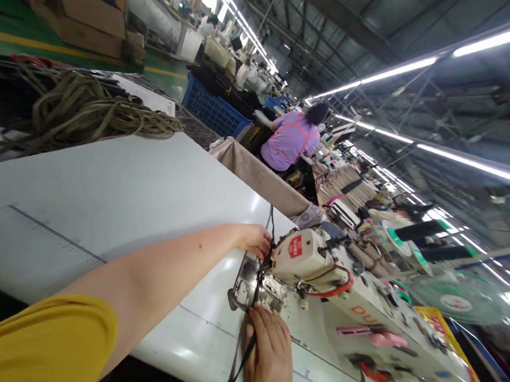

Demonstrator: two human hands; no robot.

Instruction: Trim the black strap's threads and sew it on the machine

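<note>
A narrow dark strap (256, 291) runs through a white sewing machine (303, 256), across the metal plate (246, 281) under its head. My left hand (255, 239) reaches over the table to the far side of the needle area, its fingers closed at the strap. Nearer to me, my right hand (270, 348) rests in front of the plate, thumb and fingers pinched around the strap. The strap's near end (235, 378) hangs down past the table's front edge. The machine head hides the stitching point.
The white tabletop (149, 183) has printed rulers. Olive cords (80, 112) lie piled at the far left. Behind the table are a beige cloth-lined trough (260, 177), a blue crate (215, 105) and a person in purple (289, 139). A green fan (456, 301) stands right.
</note>
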